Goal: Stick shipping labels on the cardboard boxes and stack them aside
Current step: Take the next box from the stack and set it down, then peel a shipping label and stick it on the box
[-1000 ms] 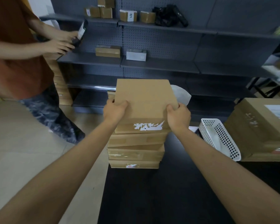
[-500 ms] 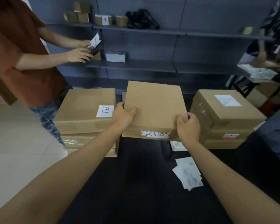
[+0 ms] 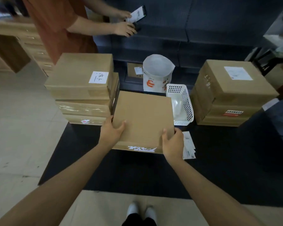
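Both hands clamp the flat cardboard box at the middle of the black table — left hand at its near-left corner, right hand at its near-right. Stiff, matte, square-edged, torn white tape on the near side; probably light — gripping opposite edges suits it.

Both arms outstretched — left hand and right hand curled, thumbs on top, gripping.
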